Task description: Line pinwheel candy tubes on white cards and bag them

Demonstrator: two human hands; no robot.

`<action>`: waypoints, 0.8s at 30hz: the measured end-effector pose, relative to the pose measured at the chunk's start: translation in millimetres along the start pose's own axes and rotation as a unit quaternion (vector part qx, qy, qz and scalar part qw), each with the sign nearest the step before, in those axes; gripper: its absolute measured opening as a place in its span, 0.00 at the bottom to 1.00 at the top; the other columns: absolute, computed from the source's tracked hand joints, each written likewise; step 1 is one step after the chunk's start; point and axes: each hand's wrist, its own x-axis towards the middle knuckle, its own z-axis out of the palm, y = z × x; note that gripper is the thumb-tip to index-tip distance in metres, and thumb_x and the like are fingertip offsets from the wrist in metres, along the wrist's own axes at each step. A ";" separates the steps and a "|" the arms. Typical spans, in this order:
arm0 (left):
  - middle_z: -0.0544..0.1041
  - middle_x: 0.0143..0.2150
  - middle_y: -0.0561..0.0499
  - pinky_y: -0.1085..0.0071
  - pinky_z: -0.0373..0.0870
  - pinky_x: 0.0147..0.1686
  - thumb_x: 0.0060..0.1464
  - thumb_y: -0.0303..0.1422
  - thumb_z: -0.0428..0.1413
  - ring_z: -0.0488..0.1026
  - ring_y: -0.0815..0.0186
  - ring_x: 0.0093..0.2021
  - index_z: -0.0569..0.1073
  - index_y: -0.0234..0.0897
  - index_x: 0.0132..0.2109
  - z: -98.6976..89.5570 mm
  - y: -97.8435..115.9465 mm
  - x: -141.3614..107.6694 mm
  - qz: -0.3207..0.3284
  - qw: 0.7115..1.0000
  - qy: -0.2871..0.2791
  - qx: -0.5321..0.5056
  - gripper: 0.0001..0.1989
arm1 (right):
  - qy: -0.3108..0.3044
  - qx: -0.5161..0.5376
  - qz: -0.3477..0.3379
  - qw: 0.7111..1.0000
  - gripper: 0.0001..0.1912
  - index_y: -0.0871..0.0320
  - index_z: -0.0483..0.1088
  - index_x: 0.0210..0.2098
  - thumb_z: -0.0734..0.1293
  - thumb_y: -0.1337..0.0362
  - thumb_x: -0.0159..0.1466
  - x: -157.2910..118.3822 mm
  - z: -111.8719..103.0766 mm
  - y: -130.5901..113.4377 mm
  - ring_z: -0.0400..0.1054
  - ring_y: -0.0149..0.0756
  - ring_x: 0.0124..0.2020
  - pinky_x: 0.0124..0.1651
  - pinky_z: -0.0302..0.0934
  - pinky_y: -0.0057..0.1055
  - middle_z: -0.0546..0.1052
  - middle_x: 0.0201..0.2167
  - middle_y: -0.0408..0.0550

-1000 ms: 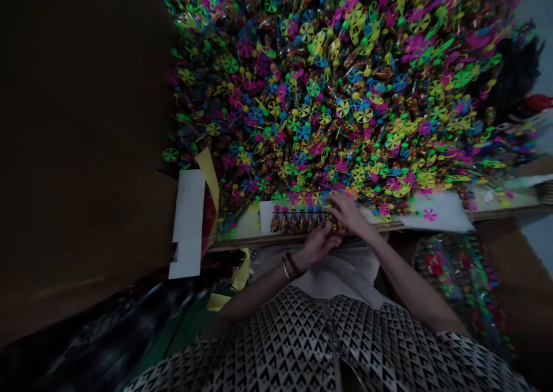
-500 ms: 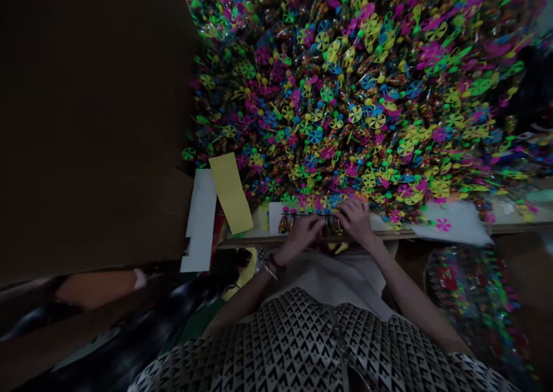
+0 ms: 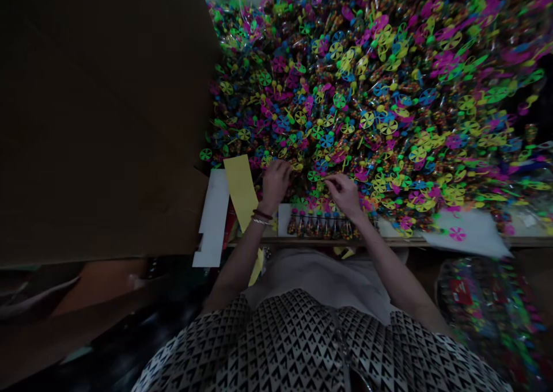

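My left hand (image 3: 276,183) is over the near left part of a large pile of small candy-filled toys (image 3: 367,120). Its fingers curl down among them, and what they grip is hidden. A little to the right, my right hand (image 3: 344,195) is pinched at the pile beside a green fan top (image 3: 313,177); I cannot make out what is between the fingertips. Just below both hands, along the table edge, lies a row of small clear bottles (image 3: 322,227) filled with coloured beads, a thin dark strip running across their necks. Bright fan tops point away from me.
A big cardboard box (image 3: 99,121) stands on the left. Beside it are a white card (image 3: 212,219) and a yellow card (image 3: 240,187). At right, a white sheet (image 3: 475,231) hangs over the table edge. Below are bagged toys (image 3: 484,311). Another person's arm (image 3: 103,288) shows lower left.
Both hands have left the row of bottles and moved forward to the pile, the left one also leftward. The row now lies uncovered. The whole view has shifted slightly.
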 end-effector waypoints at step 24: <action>0.68 0.54 0.39 0.55 0.69 0.51 0.61 0.40 0.52 0.67 0.55 0.54 0.65 0.37 0.57 39.7 116.9 -148.1 0.072 0.975 -0.155 -0.143 0.20 | -0.305 0.177 0.243 0.904 0.19 0.58 0.68 0.38 0.70 0.53 0.53 -30.7 -35.5 42.1 0.67 0.34 0.32 0.35 0.61 0.30 0.73 0.31 0.43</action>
